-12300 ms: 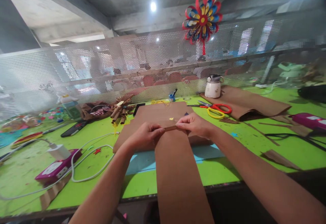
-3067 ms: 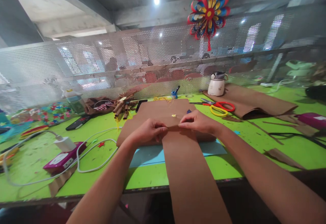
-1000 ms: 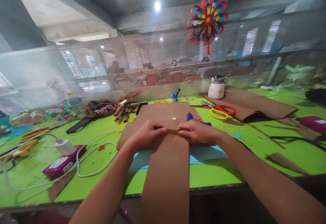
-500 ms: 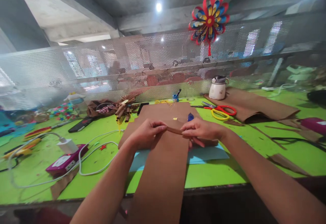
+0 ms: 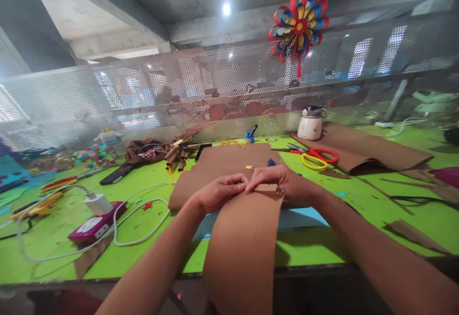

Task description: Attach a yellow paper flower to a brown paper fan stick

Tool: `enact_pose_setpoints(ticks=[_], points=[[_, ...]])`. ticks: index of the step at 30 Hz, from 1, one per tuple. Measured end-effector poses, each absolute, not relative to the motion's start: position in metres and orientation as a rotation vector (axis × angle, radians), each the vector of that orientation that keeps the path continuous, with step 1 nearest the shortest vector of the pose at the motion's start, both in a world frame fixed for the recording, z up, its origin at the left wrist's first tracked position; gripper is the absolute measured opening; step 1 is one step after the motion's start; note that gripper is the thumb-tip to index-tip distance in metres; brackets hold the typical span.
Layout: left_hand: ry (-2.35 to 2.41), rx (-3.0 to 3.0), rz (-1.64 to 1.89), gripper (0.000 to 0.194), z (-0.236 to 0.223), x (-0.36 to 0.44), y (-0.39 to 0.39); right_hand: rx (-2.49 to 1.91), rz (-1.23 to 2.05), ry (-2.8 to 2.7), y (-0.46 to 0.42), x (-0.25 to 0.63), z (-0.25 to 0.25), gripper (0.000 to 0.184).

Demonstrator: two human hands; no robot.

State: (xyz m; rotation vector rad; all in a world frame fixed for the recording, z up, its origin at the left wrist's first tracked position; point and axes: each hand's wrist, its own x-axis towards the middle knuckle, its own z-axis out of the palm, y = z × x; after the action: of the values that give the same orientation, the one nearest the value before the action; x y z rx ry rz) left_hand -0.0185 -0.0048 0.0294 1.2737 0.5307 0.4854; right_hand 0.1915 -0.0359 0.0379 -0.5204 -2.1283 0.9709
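A long strip of brown kraft paper (image 5: 244, 238) hangs over the table's front edge, with a narrow fold along its far end. My left hand (image 5: 220, 191) pinches the left part of that folded end, thumb on top. At its right part, my right hand (image 5: 283, 183) grips the fold, index finger bent down close to the left thumb. Beneath lie larger brown paper sheets (image 5: 233, 155) and a light blue sheet (image 5: 304, 218). Some right fingers are hidden behind the strip.
Red and yellow scissors (image 5: 317, 157) lie beyond my right hand, near a white bottle (image 5: 310, 124). To the left are a purple power strip (image 5: 95, 224) with a white cable (image 5: 143, 244), a black phone (image 5: 116, 174) and rolled paper sticks (image 5: 175, 156). A perforated screen (image 5: 201, 95) stands behind.
The strip's far end has turned and its sheet now bows, shifted rightward. My hands have come closer together, the right one curling inward over the fold.
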Motion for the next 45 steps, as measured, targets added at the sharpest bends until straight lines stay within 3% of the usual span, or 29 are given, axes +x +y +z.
enact_pose_setpoints(ticks=[5,10,14,21,29,37,45], points=[[0.537,1.316,0.427,0.029,0.026,-0.013,-0.006,-0.561,0.871,-2.107,-0.036,0.194,0.042,0.026],[0.695,1.289,0.691,0.031,0.03,-0.016,0.002,-0.736,1.045,-2.209,-0.035,0.191,0.04,0.034],[0.712,1.38,0.68,0.04,0.036,-0.018,0.0,-0.839,1.008,-2.213,-0.03,0.187,0.033,0.033],[0.948,1.778,0.646,0.026,0.031,-0.014,-0.001,-1.094,0.792,-2.005,-0.019,0.181,0.021,0.03],[0.965,1.71,0.895,0.022,0.03,-0.018,0.006,-1.026,0.963,-1.788,-0.014,0.19,0.022,0.024],[0.926,1.804,0.915,0.018,0.029,-0.02,0.01,-0.923,1.143,-1.501,-0.012,0.19,0.02,0.028],[0.937,2.043,0.921,0.014,0.035,-0.017,0.004,-1.016,1.011,-1.548,-0.009,0.192,0.018,0.023]])
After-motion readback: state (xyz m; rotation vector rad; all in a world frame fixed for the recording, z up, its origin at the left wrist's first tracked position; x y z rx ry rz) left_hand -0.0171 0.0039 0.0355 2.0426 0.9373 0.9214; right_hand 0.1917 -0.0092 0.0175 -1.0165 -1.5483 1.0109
